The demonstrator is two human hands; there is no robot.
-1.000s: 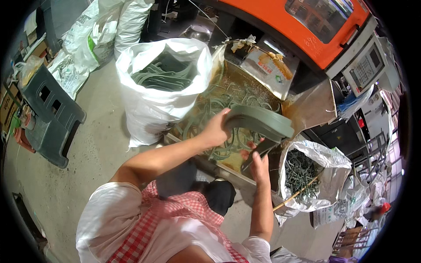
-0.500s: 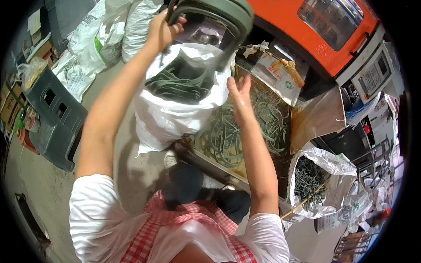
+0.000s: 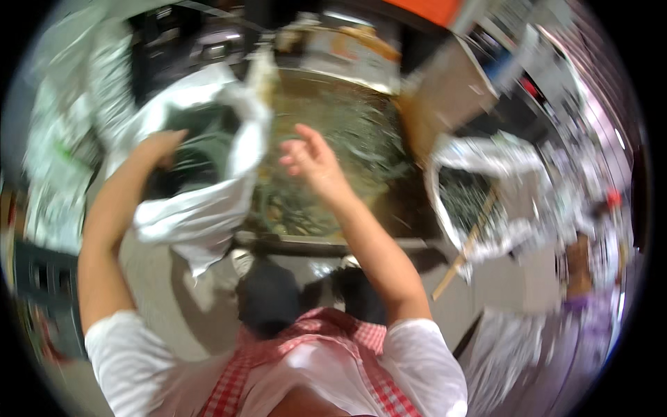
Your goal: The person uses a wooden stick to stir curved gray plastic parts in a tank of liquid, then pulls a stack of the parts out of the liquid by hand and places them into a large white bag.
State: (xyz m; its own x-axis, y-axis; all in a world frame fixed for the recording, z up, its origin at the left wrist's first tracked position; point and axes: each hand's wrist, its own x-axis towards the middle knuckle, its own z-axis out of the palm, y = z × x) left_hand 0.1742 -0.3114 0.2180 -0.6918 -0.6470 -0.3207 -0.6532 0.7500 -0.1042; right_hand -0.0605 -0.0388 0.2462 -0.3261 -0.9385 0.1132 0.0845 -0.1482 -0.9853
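Note:
My left hand [image 3: 164, 147] reaches over the left rim of a white woven sack [image 3: 244, 142]. Smooth dark green plastic pieces [image 3: 203, 161] lie inside that sack, right beside my fingers. Motion blurs those fingers, so whether they grip a piece is unclear. My right hand [image 3: 313, 165] is raised above a shallow bin [image 3: 333, 244], its fingers apart and loosely bent, holding nothing. Murky-looking contents with thin green strips [image 3: 375, 132] fill the bin below it.
To the right, another white sack [image 3: 531, 156] holds thin dark green scraps, with a wooden stick [image 3: 464, 258] leaning from it. A dark green plastic stool [image 3: 45, 295] stands at left. Full white sacks [image 3: 62, 139] line the far left. A brown board [image 3: 451, 97] rises behind the bin.
The curved dark green plastic piece that my left hand held up is now out of the raised position; that hand has lowered into the sack. My right hand has moved over the bin. The view has turned right.

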